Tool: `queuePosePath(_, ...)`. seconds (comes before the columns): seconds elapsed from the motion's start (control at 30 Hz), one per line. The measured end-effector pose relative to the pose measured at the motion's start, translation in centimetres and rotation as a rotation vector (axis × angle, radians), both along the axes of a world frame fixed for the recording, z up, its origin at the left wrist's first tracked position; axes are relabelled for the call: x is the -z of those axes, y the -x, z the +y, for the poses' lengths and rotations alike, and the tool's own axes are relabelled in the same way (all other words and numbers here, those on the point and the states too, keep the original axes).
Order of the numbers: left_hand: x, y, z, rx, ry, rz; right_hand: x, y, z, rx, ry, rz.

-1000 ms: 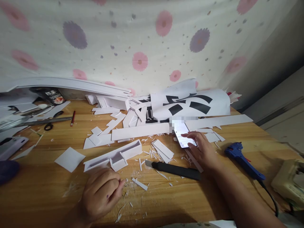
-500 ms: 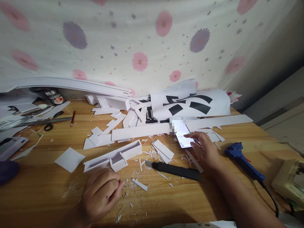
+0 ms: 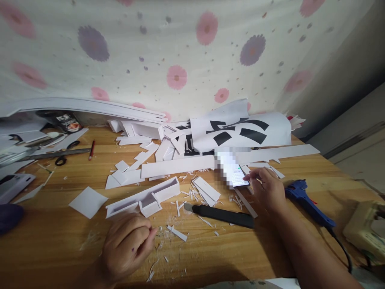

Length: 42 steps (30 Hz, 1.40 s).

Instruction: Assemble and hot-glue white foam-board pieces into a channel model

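From where I stand, I see two bare hands over a wooden table (image 3: 192,263). The phone (image 3: 240,178) lies right of the middle, its screen lit, and part of it is blurred. The right hand (image 3: 267,189) is by its near right corner. Its fingers are bent and a little apart, with a fingertip at the screen.

The left hand (image 3: 129,245) is curled up, fingers together like a fist. I can't tell if something is tucked inside.

Just past that fist is a long white box (image 3: 170,195) with an open top, so its white inside walls show. A small open box (image 3: 152,209) touches its near side. Farther back there is another white box shape (image 3: 144,130), with flat white pieces around it. I can't see well what it holds. At the back left sits a dark container (image 3: 67,122) with a picture on its side. What is in it is hidden.

A black cutter (image 3: 225,216) lies between the hands, among thin white scraps (image 3: 177,233). A blue glue gun (image 3: 308,202) lies to the right of the right hand.
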<state>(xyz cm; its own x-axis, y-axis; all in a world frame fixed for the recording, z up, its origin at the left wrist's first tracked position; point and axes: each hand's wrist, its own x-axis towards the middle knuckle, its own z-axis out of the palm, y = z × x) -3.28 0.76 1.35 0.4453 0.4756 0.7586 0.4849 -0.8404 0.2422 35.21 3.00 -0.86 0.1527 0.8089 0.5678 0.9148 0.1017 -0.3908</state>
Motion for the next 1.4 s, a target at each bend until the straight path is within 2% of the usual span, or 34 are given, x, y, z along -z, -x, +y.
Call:
queuePosePath(0.13, 0.1, 0.1, -0.1, -0.004, 0.019, 0.005, -0.2, 0.4, 0.0, -0.064, 0.004, -0.011)
queuePosePath(0.27, 0.1, 0.1, -0.1, -0.004, 0.022, 0.01, -0.9, 1.4, -0.2, -0.303, 0.052, -0.023)
queuePosePath(0.33, 0.1, 0.1, -0.1, -0.01, 0.014, 0.011, -1.2, 1.8, -0.2, -0.381, 0.084, -0.049)
queuePosePath(0.53, -0.1, 0.1, -0.1, -0.022, 0.002, 0.02, -1.4, 2.2, 0.0, -0.386, 0.131, -0.032)
queuePosePath(0.73, 0.5, 0.2, -0.2, -0.013, 0.019, 0.005, -1.1, 2.6, 0.3, -0.404, 0.133, -0.09)
queuePosePath(0.83, 0.5, 0.2, -0.1, -0.022, 0.023, 0.0, -0.7, 2.1, 0.3, -0.363, 0.123, -0.081)
queuePosePath(0.97, 0.2, 0.1, -0.1, -0.031, 0.005, 0.013, 0.0, 0.7, 0.4, -0.113, 0.107, -0.023)
queuePosePath(1.03, 0.1, 0.0, -0.1, -0.032, 0.005, 0.015, 0.3, 0.1, 0.6, -0.035, 0.117, -0.016)
queuePosePath(1.4, 0.1, 0.0, -0.1, -0.037, 0.006, 0.013, 0.7, -0.2, 0.6, -0.003, 0.115, 0.0)
